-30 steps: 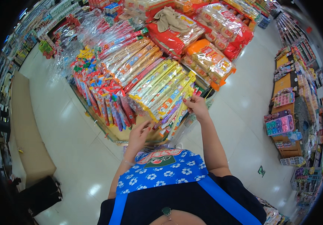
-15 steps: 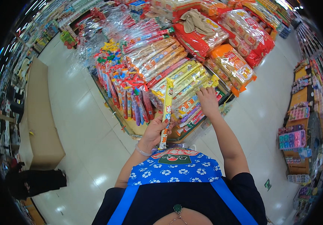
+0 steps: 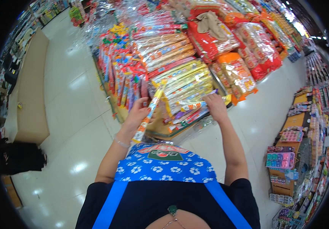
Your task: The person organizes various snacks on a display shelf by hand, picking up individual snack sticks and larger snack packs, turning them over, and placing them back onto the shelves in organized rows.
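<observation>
My left hand [image 3: 137, 114] is closed around a long, thin yellow-and-white stick packet [image 3: 149, 110], which stands tilted in front of the display. At the near right corner of the pile, my right hand [image 3: 216, 108] has its fingers curled over another long yellow stick packet [image 3: 193, 105] that lies across the front. The packet's yellow end sticks out to the right of these fingers. Behind it lie rows of shiny yellow stick packets [image 3: 189, 79] in clear wrap. Purple and red sticks show below, near the glass-edged front of the display.
Left of the rows stand many colourful stick packets [image 3: 124, 82]. Orange stick packets [image 3: 168, 51] lie farther back. Big red bags [image 3: 206, 42], a cloth glove [image 3: 211, 26] and an orange bag [image 3: 236, 72] fill the right. A tan counter [image 3: 31, 87] and a shelf [image 3: 286, 160] flank the aisle.
My left hand has shifted left, and its packet leans more to the right at the top. A yellow packet now lies across the front under my right hand. The view has shifted.
</observation>
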`<action>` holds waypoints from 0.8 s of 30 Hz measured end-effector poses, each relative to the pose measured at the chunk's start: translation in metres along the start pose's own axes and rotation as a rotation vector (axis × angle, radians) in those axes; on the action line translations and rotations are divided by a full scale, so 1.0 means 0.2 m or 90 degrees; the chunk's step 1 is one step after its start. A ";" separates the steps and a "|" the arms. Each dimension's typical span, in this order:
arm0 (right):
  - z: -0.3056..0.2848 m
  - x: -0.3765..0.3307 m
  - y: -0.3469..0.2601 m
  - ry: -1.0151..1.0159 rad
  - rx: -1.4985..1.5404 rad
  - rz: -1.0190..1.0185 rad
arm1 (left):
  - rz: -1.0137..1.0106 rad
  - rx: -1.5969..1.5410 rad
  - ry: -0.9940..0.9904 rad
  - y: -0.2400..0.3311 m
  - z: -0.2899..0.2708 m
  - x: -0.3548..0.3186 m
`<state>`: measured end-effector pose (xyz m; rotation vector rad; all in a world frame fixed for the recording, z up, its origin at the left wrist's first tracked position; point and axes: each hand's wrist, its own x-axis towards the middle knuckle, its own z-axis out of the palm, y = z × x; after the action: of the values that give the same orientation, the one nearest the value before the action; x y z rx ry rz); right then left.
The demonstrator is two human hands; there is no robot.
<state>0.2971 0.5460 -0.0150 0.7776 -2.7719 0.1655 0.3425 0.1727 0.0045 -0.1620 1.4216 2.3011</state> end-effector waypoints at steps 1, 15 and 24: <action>-0.04 -0.01 -0.02 0.018 0.053 0.049 | 0.005 0.050 0.023 0.01 0.00 -0.02; -0.19 -0.08 -0.51 0.105 1.295 0.511 | 0.100 0.121 -0.238 0.10 0.05 -0.03; -0.14 0.10 -0.81 0.045 1.155 0.426 | 0.002 -0.038 -0.117 -0.03 0.12 0.05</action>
<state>0.3707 0.4034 0.0248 -0.0762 -1.9399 2.7725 0.3397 0.1980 0.0078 0.0339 1.2627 2.2960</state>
